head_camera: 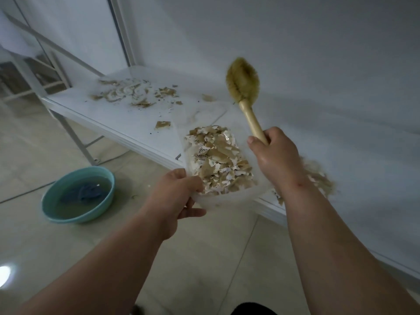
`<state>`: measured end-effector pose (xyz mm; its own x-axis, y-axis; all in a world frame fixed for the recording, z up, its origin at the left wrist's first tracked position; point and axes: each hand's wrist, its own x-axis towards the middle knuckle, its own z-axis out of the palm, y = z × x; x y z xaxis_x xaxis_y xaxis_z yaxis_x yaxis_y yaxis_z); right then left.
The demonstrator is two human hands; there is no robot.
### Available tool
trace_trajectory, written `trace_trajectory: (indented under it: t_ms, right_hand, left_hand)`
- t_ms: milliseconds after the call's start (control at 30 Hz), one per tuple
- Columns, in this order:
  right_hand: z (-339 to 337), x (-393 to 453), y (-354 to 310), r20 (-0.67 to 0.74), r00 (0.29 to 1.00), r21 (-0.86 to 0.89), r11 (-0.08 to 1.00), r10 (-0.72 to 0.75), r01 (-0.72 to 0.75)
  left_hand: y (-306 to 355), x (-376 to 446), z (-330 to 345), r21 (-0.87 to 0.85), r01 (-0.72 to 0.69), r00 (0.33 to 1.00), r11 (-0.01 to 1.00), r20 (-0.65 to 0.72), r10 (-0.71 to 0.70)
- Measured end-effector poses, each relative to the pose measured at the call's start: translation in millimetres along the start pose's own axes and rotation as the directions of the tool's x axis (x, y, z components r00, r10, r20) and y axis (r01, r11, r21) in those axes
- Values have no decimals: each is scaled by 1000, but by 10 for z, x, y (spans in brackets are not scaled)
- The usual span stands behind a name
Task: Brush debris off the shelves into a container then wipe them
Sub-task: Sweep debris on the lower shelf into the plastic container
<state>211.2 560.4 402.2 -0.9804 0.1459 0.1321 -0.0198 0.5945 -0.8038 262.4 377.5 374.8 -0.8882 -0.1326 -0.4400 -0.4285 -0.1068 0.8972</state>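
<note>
A white shelf (127,123) runs from the upper left to the lower right. Torn brown and white scraps (134,93) lie scattered on its far part, and another heap of scraps (319,180) sits behind my right forearm. My left hand (179,194) grips the near edge of a clear plastic container (227,198) held against the shelf's front edge; it is filled with paper debris (220,160). My right hand (275,153) holds the wooden handle of a bristle brush (243,81), raised above the shelf with the bristle head pointing up.
A teal basin (52,209) with water and a blue cloth (84,192) stands on the tiled floor at the left. The shelf's white metal leg (75,137) and upright frame (122,32) rise at the left. A white wall backs the shelf.
</note>
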Motion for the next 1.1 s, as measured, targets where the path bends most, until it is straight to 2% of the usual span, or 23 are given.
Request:
trace_trajectory:
  t_ms: [200,333,400,533,633,833,900,967,1100]
  right_hand:
    - [376,-161,-85,23,997,-42,997,-70,71]
    - [620,-300,-70,32,991,-80,988,-127,129]
    - [694,-357,-74,57,989,-70,988,-137,141]
    - [728,-405,-128,162,970,-89,976,-183,199]
    - [712,-427,-182,300,927,-126,954,-225,273]
    - [949,-531,-143,499,849,-219,921,-177,321]
    - [1036,-530,-75,511,842,-261,903,-170,341]
    - [1062,-499,-29,488,856,-283,898,-168,337]
    - [970,-403,25,411,905,-282,929,-110,241]
  left_hand:
    - [-170,-82,-388,-31,102,995,994,-18,-102]
    - [-370,-91,-620,-203,237,971,950,50,-232]
    - [-460,-84,-732,-236,259,965,936,90,-245]
    - [-629,-87,-919,-275,291,951,916,185,-247]
    - [-793,-146,-1045,-281,346,918,895,300,-261]
    - [-1260,-243,-1231,-356,512,837,782,409,-363]
    - [-1308,-240,-1186,-347,531,829,773,399,-391]
    - [-1342,-187,-1104,-337,534,839,775,322,-439]
    - [-1480,-36,-893,-311,549,833,776,277,-478]
